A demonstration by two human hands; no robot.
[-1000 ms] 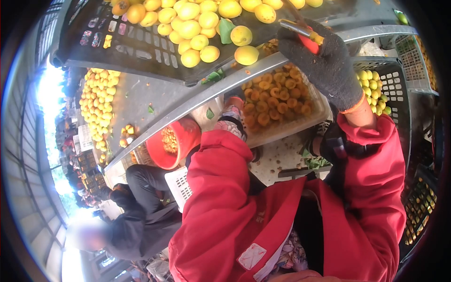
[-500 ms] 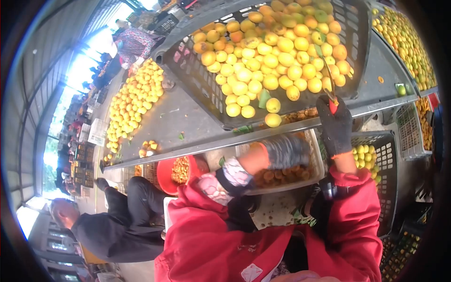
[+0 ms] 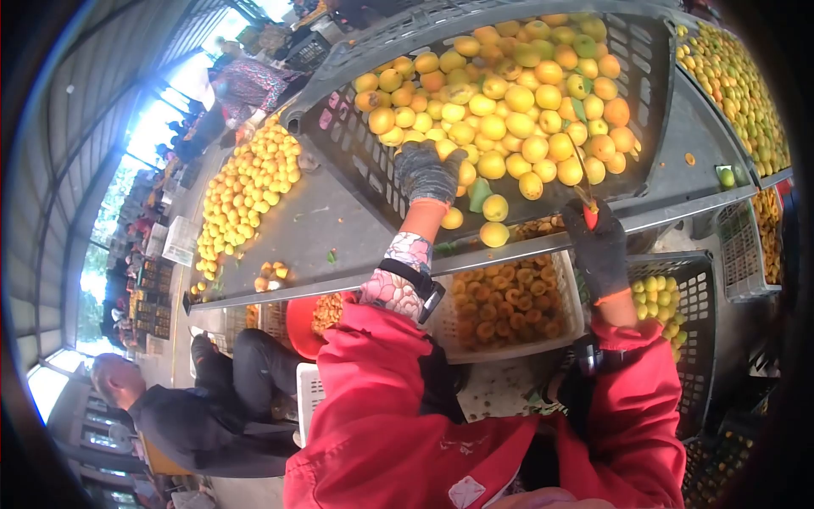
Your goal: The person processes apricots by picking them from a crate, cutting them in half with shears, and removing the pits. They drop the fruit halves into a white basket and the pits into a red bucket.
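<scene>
While left hand [image 3: 428,172] at yellow fruit [image 3: 519,97], knife [image 3: 588,204] in right hand [image 3: 599,254].

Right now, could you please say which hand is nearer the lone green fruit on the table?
The right hand, left of the green fruit; the left hand is farther left, at the piled yellow fruit.

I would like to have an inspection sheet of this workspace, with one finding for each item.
Surface: grey table, partly bare.
Job's things: yellow fruit heaped in black crate; white tub of cut-looking fruit below table edge.
Clutter: small leaf and green fruit loose on table.
Hands: left hand, gloved, at the yellow fruit, grip unclear; right hand, gloved, holds red-handled tool.
Cables: nothing seen.
Surroundings: seated person in dark clothes at picture left; red bucket nearby.
</scene>
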